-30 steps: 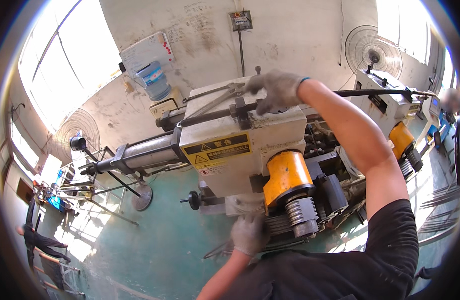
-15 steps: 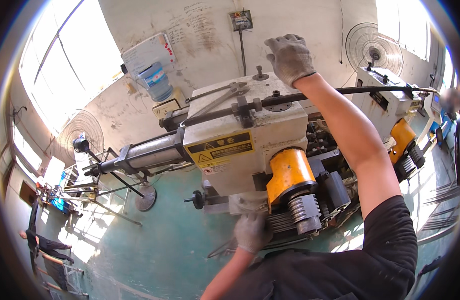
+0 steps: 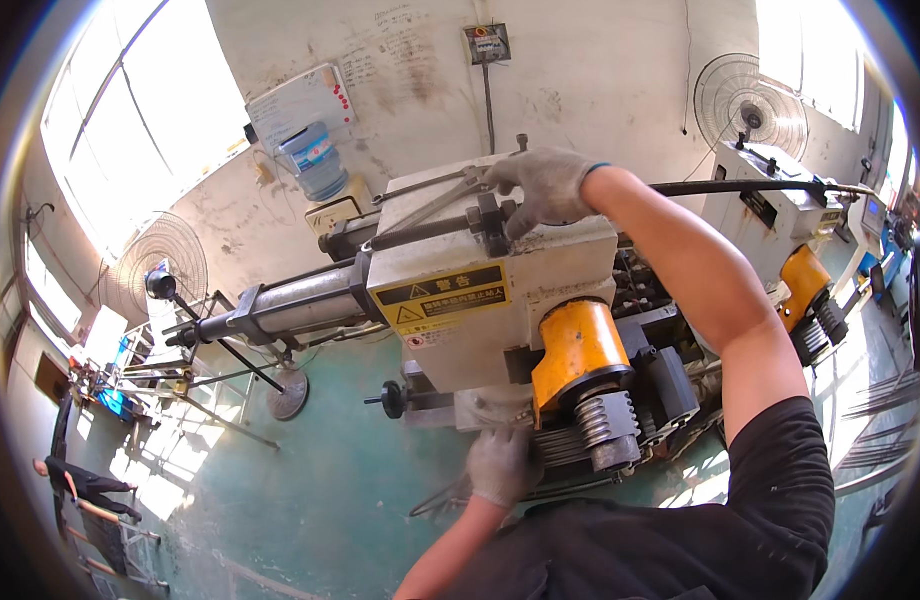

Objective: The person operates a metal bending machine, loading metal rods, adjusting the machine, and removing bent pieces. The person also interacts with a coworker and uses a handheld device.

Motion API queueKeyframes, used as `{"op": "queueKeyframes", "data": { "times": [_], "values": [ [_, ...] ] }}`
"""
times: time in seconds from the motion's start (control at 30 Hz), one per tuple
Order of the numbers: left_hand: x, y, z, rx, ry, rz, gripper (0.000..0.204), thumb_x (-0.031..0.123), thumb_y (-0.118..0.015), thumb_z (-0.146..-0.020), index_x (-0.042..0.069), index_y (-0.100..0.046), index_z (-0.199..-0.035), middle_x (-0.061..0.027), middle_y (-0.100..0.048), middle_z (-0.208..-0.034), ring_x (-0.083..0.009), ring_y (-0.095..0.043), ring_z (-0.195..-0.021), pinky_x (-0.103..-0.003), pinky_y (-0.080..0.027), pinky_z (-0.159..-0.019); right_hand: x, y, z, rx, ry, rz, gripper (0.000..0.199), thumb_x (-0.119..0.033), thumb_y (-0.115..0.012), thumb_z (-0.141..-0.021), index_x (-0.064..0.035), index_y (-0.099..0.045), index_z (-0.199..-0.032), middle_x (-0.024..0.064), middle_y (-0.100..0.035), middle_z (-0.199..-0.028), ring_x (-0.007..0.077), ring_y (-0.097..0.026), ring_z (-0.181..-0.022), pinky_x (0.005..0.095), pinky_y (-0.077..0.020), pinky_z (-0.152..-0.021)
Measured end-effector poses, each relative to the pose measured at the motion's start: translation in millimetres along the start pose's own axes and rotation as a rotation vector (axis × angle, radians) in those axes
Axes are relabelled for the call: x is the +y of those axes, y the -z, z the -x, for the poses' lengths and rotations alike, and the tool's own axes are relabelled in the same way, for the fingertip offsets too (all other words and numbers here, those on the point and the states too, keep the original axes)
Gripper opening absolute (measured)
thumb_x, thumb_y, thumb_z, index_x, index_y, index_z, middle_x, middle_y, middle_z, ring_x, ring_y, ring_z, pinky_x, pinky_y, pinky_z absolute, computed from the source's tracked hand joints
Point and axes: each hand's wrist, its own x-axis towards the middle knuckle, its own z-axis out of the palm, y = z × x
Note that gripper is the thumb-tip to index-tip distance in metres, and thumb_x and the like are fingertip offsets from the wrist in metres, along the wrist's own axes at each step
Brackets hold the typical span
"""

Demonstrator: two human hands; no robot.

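Note:
A cream machine with a yellow warning label and an orange housing over a grooved steel roller fills the middle of the view. My right hand, in a grey glove, grips the black clamp block and rod on top of the machine. My left hand, also gloved, rests against the machine's lower front edge beside the roller; what it holds, if anything, is hidden.
A long steel cylinder juts left from the machine. A second machine with an orange housing stands at right. A fan hangs on the back wall, another fan stands at left. A person stands far left on the green floor.
My right hand was raised above the machine half a second ago; it has come back down onto the clamp block and rod. My left hand has stayed at the lower front edge.

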Motion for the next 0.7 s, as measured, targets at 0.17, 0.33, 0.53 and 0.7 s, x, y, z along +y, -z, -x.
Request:
{"op": "queueKeyframes", "data": {
  "times": [0.17, 0.33, 0.53, 0.7],
  "values": [
    [6.9, 2.7, -2.4, 0.028, 0.022, 0.053, 0.016, 0.023, -0.08, -0.082, 0.016, -0.07, -0.093, -0.0117, -0.07, -0.09, -0.0382, -0.071, -0.086, -0.053, -0.059, -0.071, -1.8, 23.4, -10.1, 0.417, -0.27, 0.334, 0.051, -0.041, -0.074, -0.108, -0.0093, -0.066, -0.148, 0.0197, -0.078, -0.139, 0.0398, -0.073, -0.13, 0.0504, -0.0575, -0.112],
    [-4.4, 2.2, 1.8, 0.003, 0.001, 0.035, 0.016, 0.023, -0.08, -0.083, 0.015, -0.07, -0.093, -0.0114, -0.07, -0.091, -0.038, -0.071, -0.083, -0.053, -0.059, -0.07, -29.9, 15.5, 3.7, -0.132, 0.013, -0.049, 0.077, -0.033, -0.093, -0.089, -0.0083, -0.064, -0.156, 0.0176, -0.077, -0.144, 0.0379, -0.072, -0.131, 0.0459, -0.0572, -0.114],
    [-2.6, 4.0, 2.6, 0.041, 0.012, 0.034, 0.018, 0.024, -0.08, -0.082, 0.015, -0.069, -0.093, -0.0109, -0.069, -0.09, -0.0375, -0.071, -0.081, -0.053, -0.058, -0.068, -21.8, -18.1, -13.9, -0.081, -0.047, 0.049, 0.059, -0.03, -0.09, -0.091, -0.006, -0.074, -0.143, 0.0167, -0.082, -0.133, 0.0335, -0.075, -0.127, 0.0425, -0.0578, -0.112],
    [-8.1, 6.2, 4.4, 0.074, -0.02, 0.03, 0.018, 0.025, -0.08, -0.083, 0.015, -0.068, -0.092, -0.0103, -0.068, -0.09, -0.0376, -0.07, -0.077, -0.054, -0.057, -0.064, -6.0, -6.2, -41.0, 0.114, -0.11, -0.344, 0.04, -0.021, -0.079, -0.1, -0.006, -0.079, -0.137, 0.0146, -0.083, -0.132, 0.028, -0.078, -0.122, 0.0403, -0.0581, -0.112]
  ]
}}
